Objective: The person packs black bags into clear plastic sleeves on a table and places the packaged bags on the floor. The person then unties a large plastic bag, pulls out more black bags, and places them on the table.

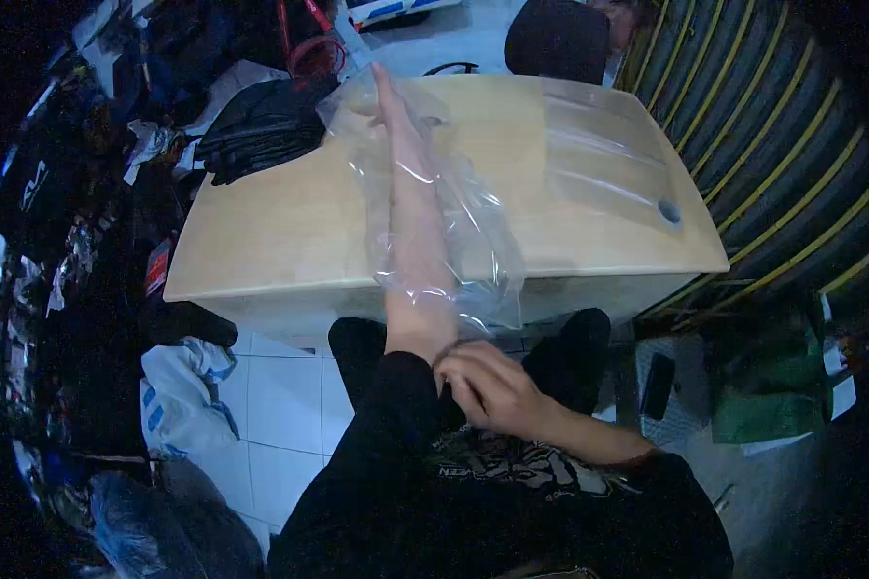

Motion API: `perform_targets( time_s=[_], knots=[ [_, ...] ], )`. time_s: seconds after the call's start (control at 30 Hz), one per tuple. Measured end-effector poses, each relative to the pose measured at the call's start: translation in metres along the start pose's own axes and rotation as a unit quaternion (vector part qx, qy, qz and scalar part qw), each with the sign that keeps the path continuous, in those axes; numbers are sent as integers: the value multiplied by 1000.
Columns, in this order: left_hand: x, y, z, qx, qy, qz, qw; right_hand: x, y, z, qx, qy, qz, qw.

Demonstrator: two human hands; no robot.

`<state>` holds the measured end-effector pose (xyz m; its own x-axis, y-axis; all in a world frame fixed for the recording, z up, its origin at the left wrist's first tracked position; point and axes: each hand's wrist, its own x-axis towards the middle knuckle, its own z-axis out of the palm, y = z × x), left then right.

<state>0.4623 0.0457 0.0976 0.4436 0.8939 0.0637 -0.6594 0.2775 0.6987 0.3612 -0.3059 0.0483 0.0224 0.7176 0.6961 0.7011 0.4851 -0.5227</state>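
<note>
A clear plastic bag [488, 232] is pulled over my left forearm, reaching from the hand almost to the black sleeve. Inside its far end my left hand [394, 106] is stretched out over the table, fingers straight and seen edge-on through the film. My right hand [492, 386] is closed near my left elbow, pinching the bag's near edge, which its fingers partly hide. Beneath the arm lies the light wooden tabletop [270, 236]. More clear plastic film [603, 145] lies flat on the table's right side.
Folded black plastic [266, 130] rests on the table's back left corner. A dark round spot [669, 210] marks the right side. Striped dark material [772, 164] curves along the right. A white and blue bag [188, 391] lies on the tiled floor, near a dark bundle [164, 521].
</note>
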Motion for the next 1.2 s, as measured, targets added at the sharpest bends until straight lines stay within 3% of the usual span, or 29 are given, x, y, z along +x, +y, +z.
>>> perform_targets(
  time_s=[0.03,0.1,0.17,0.27,0.3,0.37,0.43,0.53,0.57,0.63,0.7,0.73,0.8,0.87,0.9,0.97,1.03,1.1,1.13,1.17,1.2],
  knots=[
    [-3,-5,7,-3,13,12,1000,-12,9,12,16,10,130,991],
    [-24,0,34,-22,56,22,998,22,8,7,1,94,194,976],
    [-42,6,46,-50,92,0,995,45,31,18,56,140,236,960],
    [-43,-2,44,-63,61,11,996,95,78,26,147,218,302,916],
    [-7,-25,25,-21,101,27,994,105,88,25,157,230,317,907],
    [-26,-16,21,-47,80,62,994,121,104,19,181,250,324,894],
    [-4,-17,6,-37,85,98,991,127,119,12,37,293,293,909],
    [-25,-7,-6,30,115,191,974,119,117,-15,284,340,416,794],
    [-29,-4,-6,46,153,204,966,118,121,-17,433,361,402,721],
    [-35,-4,-5,137,225,276,925,104,124,-14,511,373,413,655],
    [-22,-19,-15,278,286,387,831,95,116,-32,412,290,458,733],
    [-23,-22,-23,232,240,383,861,84,116,-40,392,267,464,748],
    [-36,-20,-16,152,180,364,901,61,113,-57,379,242,458,767],
    [-57,-12,4,97,160,333,924,46,107,-59,542,218,386,713],
    [-65,-12,15,87,171,290,938,46,101,-62,676,184,311,642],
    [-84,-16,26,127,183,221,950,53,95,-44,715,287,252,586],
    [-70,-52,19,107,125,263,951,61,98,-21,733,363,186,544],
    [-75,-48,30,97,92,218,967,74,121,3,523,428,181,715],
    [-77,-47,35,93,76,195,973,79,134,13,266,433,195,839],
    [-96,-34,43,126,72,179,973,80,142,17,-12,401,197,895],
    [-103,-32,42,160,69,164,971,88,139,13,-38,365,214,906]
  ],
)
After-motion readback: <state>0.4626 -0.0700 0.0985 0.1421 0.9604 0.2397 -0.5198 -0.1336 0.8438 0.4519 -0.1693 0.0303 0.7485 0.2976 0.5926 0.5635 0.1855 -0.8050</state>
